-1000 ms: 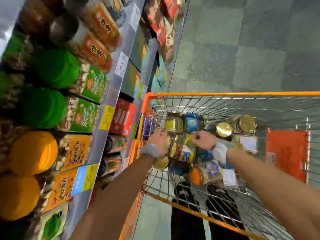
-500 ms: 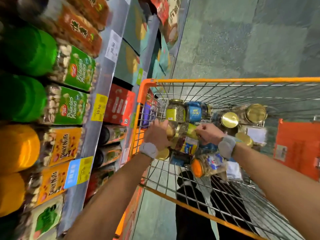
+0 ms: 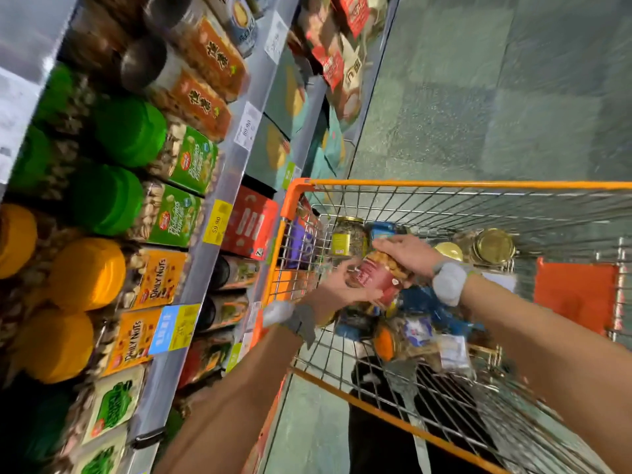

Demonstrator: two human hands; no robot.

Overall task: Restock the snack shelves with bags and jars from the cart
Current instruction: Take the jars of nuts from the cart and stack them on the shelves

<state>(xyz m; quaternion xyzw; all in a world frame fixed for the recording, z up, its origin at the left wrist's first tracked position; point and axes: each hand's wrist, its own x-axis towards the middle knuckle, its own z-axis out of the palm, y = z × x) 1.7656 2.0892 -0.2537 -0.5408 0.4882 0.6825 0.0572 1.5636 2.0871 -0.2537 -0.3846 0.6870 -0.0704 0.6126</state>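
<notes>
A nut jar with a red label [image 3: 378, 277] hangs above the orange wire cart [image 3: 290, 200], held between both hands. My left hand [image 3: 338, 289] grips its lower end and my right hand [image 3: 407, 253] covers its upper end. Below it, several jars lie in the cart: one with a yellow-green label [image 3: 347, 236], gold-lidded ones [image 3: 494, 246] and an orange-lidded one [image 3: 388, 342]. The snack shelves [image 3: 219, 186] stand at the left, lined with green-lidded pistachio jars [image 3: 130, 131] and orange-lidded Daily Nuts jars [image 3: 87, 273].
Lower shelves hold red boxes [image 3: 251, 222] and dark jars [image 3: 232, 271]. Bags [image 3: 345, 63] hang further along the shelving. An orange panel [image 3: 574, 295] sits at the cart's right side. Grey tiled floor [image 3: 496, 97] lies beyond the cart, and my dark shoes [image 3: 369, 378] show below.
Both hands reached among the jars in the cart, closed on the red-labelled jar and lifted it up out of the pile. The view swung slightly.
</notes>
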